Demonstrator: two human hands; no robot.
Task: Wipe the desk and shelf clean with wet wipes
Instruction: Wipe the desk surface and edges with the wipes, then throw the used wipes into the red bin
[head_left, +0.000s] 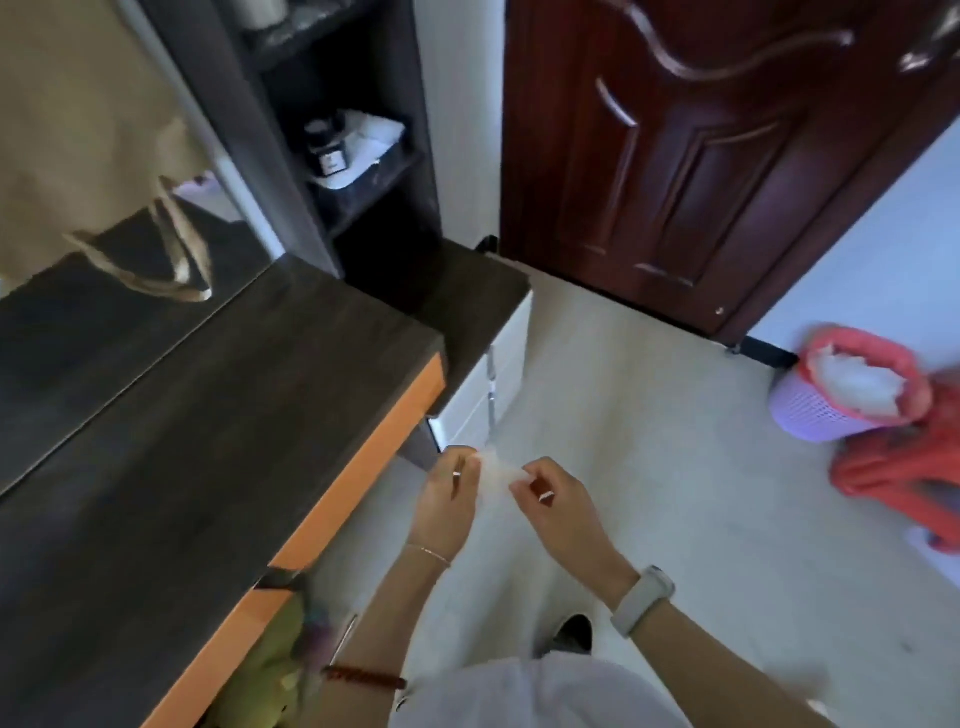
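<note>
1. Both hands pinch 1 pale wipe (493, 475) between them: the left hand (449, 499) holds its left edge with fingertips closed on it, the right hand (553, 499) holds its right edge the same way.
2. Stretched between the 2 hands, the wipe hangs in the air over the floor (649, 467), near the right end of the desk (208, 426) but not touching it. It is blurred, so I cannot tell whether it is being unfolded or folded.
3. My judgement: this is a preparing step, spreading or refolding the wipe, and no wiping is under way now.
4. The desk lies to the left, dark-topped with an orange front edge. Its top looks bare apart from a bag strap (171, 260) at the far left. Whether it is already wiped I cannot tell; no wet streaks or dust show.
5. The shelf (363, 171) stands at the far end of the desk, with a dark bottle (327, 150) and white paper (371, 135) on 1 level. Those things probably need shifting before that level can be wiped.
6. A bin (821, 410) at the far right holds white scraps, perhaps used wipes, which may hint that some wiping is done; I cannot confirm it.
7. Left to do, as far as shown: at least the shelf, possibly the desk too.
</note>
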